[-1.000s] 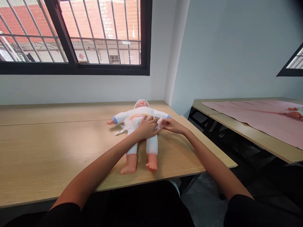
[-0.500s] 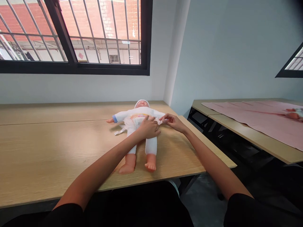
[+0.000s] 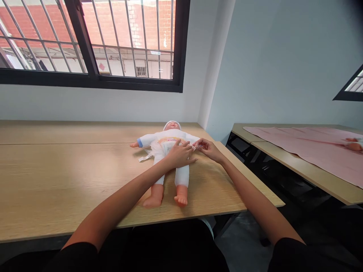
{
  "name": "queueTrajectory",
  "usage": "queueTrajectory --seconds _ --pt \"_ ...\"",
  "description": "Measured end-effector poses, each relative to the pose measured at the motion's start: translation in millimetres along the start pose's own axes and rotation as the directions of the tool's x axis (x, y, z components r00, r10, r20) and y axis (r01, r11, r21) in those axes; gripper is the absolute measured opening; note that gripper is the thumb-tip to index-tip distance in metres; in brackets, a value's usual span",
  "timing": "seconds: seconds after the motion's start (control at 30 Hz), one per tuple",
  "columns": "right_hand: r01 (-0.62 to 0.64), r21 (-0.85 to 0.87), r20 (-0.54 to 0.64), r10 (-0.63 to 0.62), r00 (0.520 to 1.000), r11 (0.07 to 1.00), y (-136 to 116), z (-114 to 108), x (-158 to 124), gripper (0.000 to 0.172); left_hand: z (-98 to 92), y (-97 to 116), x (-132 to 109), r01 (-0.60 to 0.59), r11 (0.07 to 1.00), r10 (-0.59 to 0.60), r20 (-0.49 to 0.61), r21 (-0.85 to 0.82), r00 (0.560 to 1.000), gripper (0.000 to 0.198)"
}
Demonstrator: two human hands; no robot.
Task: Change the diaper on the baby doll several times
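Observation:
A baby doll (image 3: 173, 135) in a white suit and white cap lies on its back, feet toward me. Around its waist is a thin, frilled white diaper (image 3: 154, 148); a loose white tab (image 3: 145, 157) sticks out on the left. My left hand (image 3: 181, 154) rests flat over the doll's hip and upper leg, fingers stretched out and partly on the diaper. My right hand (image 3: 209, 149), beside the doll's arm on the right, pinches the white edge of the diaper between thumb and fingertips. Exactly which part it grips is too small to tell.
The wooden table (image 3: 70, 181) ends at a front edge near my body and a slanted right edge. Across a gap, a second table (image 3: 314, 181) carries a pink cloth (image 3: 300, 145) and part of another doll (image 3: 354, 145). A barred window (image 3: 136, 45) is behind.
The camera view has shifted slightly. My left hand's fingers have spread a little toward the right hand, which keeps its pinch. The doll lies as before.

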State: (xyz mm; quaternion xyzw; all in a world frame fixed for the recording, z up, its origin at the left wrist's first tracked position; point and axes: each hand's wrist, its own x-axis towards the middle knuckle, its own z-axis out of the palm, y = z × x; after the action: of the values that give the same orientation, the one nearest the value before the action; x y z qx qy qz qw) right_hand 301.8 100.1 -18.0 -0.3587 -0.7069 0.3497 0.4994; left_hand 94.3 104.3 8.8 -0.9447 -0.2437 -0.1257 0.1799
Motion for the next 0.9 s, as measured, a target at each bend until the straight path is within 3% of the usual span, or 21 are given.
queueTrajectory --seconds 0.37,0.6,0.77,0.9 --pt "-0.006 -0.017 0.065 0.007 0.998 1.0 1 2 0 0.029 6.7 0 0 0.089 0.995 -0.087 -0.036 0.037 0.996 0.059" --pt "0.085 -0.202 -0.05 -0.097 0.994 0.976 7 17 14 0.032 13.2 5 1 0.094 0.992 -0.091 -0.032 0.089 0.995 0.053" --pt "0.081 -0.104 -0.039 -0.085 0.996 0.991 13 19 31 0.036 16.2 10 0 0.076 0.982 -0.064 -0.072 0.172 0.995 0.047" --pt "0.092 -0.019 -0.029 -0.093 0.995 0.996 13 20 42 0.033 14.3 10 0 0.066 0.989 -0.048 -0.139 0.129 0.989 0.04"
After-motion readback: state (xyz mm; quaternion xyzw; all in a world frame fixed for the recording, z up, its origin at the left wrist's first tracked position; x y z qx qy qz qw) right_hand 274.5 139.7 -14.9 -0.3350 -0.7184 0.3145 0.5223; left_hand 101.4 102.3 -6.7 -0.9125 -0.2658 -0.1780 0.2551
